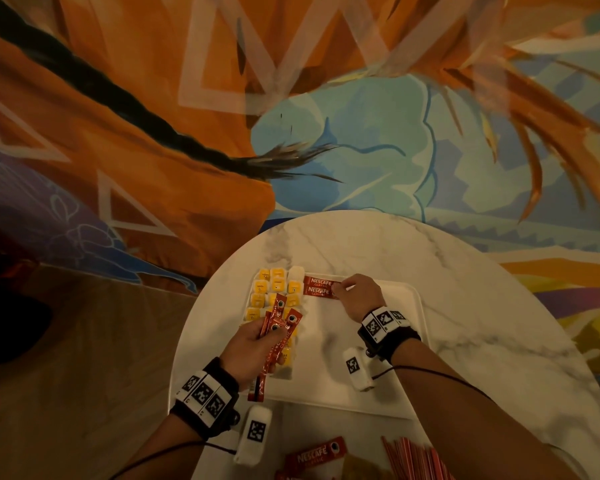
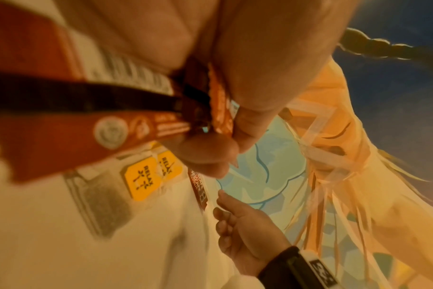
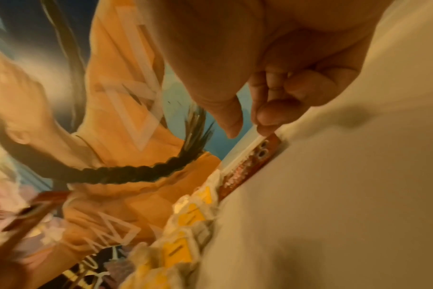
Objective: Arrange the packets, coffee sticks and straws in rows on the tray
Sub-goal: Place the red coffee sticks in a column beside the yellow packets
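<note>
A white tray (image 1: 309,386) lies on a round marble table (image 1: 465,306). Yellow packets (image 1: 267,289) fill its left side in rows. Two red Nescafe coffee sticks (image 1: 321,286) lie side by side along the far edge. My right hand (image 1: 341,289) is at their right end. In the right wrist view a fingertip (image 3: 267,121) touches the stick's end (image 3: 250,162), and the thumb stands apart from it. Above the yellow packets (image 2: 141,179), my left hand (image 1: 267,336) grips a fanned bundle of several coffee sticks (image 1: 279,327).
One more coffee stick (image 1: 316,457) lies on the table near me. A bunch of red straws (image 1: 413,459) lies to its right at the front edge. The table's rim drops off to the left, and a painted wall stands behind.
</note>
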`<action>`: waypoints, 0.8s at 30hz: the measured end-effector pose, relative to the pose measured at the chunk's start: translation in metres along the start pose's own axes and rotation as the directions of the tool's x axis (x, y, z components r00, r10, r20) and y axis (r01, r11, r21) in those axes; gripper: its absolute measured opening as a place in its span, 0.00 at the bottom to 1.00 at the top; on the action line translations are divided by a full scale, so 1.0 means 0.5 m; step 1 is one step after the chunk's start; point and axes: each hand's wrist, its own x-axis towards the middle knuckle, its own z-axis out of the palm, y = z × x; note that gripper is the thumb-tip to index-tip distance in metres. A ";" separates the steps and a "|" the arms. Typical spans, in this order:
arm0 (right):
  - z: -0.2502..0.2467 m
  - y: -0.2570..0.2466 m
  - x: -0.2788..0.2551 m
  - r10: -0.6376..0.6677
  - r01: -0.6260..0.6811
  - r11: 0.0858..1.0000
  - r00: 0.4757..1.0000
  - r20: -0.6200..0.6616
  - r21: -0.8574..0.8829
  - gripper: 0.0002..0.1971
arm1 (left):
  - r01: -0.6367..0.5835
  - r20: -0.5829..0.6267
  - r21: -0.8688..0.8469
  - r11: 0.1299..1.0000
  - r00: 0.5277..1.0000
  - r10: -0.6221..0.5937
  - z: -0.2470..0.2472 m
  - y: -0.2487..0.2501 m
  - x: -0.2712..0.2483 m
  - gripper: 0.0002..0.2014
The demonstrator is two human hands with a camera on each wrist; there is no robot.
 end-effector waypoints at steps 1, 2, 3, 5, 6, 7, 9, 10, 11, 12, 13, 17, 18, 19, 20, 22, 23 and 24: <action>-0.004 -0.009 -0.017 -0.056 0.053 0.997 0.997 0.052 0.060 0.13 | -0.004 0.005 0.005 1.000 1.000 0.004 0.000 -0.001 0.002 0.08; -0.009 -0.019 -0.040 -0.121 0.105 0.985 0.986 0.117 0.135 0.11 | -0.009 0.009 0.021 1.000 1.000 0.009 0.000 -0.002 0.003 0.08; -0.015 -0.030 -0.065 -0.180 0.141 0.969 0.965 0.188 0.204 0.10 | -0.015 0.010 0.042 0.999 1.000 0.014 0.000 -0.003 0.005 0.09; -0.024 -0.043 -0.110 -0.277 0.192 0.937 0.917 0.286 0.292 0.10 | -0.031 0.011 0.085 0.996 0.999 0.030 0.004 -0.003 0.006 0.09; -0.026 -0.045 -0.125 -0.308 0.211 0.926 0.901 0.306 0.312 0.10 | -0.041 0.015 0.106 0.993 0.999 0.040 0.006 -0.001 0.006 0.09; -0.027 -0.046 -0.136 -0.334 0.229 0.918 0.887 0.318 0.325 0.10 | -0.051 0.023 0.126 0.991 0.999 0.049 0.008 0.000 0.006 0.09; -0.025 -0.040 -0.148 -0.364 0.246 0.905 0.869 0.335 0.347 0.07 | -0.064 0.038 0.149 0.987 0.998 0.059 0.013 0.005 0.003 0.09; -0.023 -0.036 -0.152 -0.360 0.238 0.905 0.870 0.337 0.353 0.07 | -0.069 0.044 0.154 0.986 0.997 0.063 0.016 0.007 0.002 0.08; -0.021 -0.031 -0.154 -0.350 0.227 0.907 0.874 0.336 0.355 0.07 | -0.076 0.050 0.162 0.984 0.996 0.068 0.017 0.007 0.002 0.08; -0.020 -0.027 -0.157 -0.338 0.214 0.909 0.879 0.335 0.357 0.06 | -0.080 0.056 0.174 0.982 0.996 0.071 0.019 0.008 0.002 0.08; -0.020 -0.023 -0.159 -0.324 0.195 0.911 0.884 0.337 0.364 0.06 | -0.081 0.061 0.184 0.980 0.996 0.071 0.019 0.007 0.002 0.08; -0.025 -0.005 -0.155 -0.251 0.073 0.892 0.901 0.354 0.447 0.02 | -0.065 0.033 0.133 0.989 0.998 0.061 0.026 0.011 0.000 0.06; -0.029 0.000 -0.152 -0.226 0.034 0.875 0.911 0.345 0.483 0.02 | -0.061 0.009 0.114 0.992 0.998 0.060 0.027 0.014 -0.001 0.06; -0.033 0.004 -0.147 -0.192 -0.006 0.854 0.925 0.327 0.520 0.03 | -0.055 -0.016 0.099 0.994 0.998 0.057 0.027 0.015 -0.001 0.06; -0.038 0.008 -0.142 -0.150 -0.042 0.835 0.942 0.300 0.549 0.04 | -0.047 -0.037 0.084 0.995 0.998 0.050 0.026 0.014 0.001 0.06; -0.048 0.021 -0.127 -0.045 -0.100 0.811 0.972 0.231 0.577 0.05 | -0.024 -0.069 0.043 0.999 0.997 0.027 0.022 0.013 0.005 0.09; -0.052 0.030 -0.119 0.012 -0.123 0.813 0.981 0.195 0.569 0.04 | -0.010 -0.078 0.018 1.000 0.997 0.011 0.020 0.013 0.006 0.10; -0.052 0.040 -0.110 0.067 -0.148 0.817 0.984 0.162 0.557 0.04 | 0.004 -0.081 -0.005 1.000 0.997 -0.004 0.018 0.012 0.007 0.11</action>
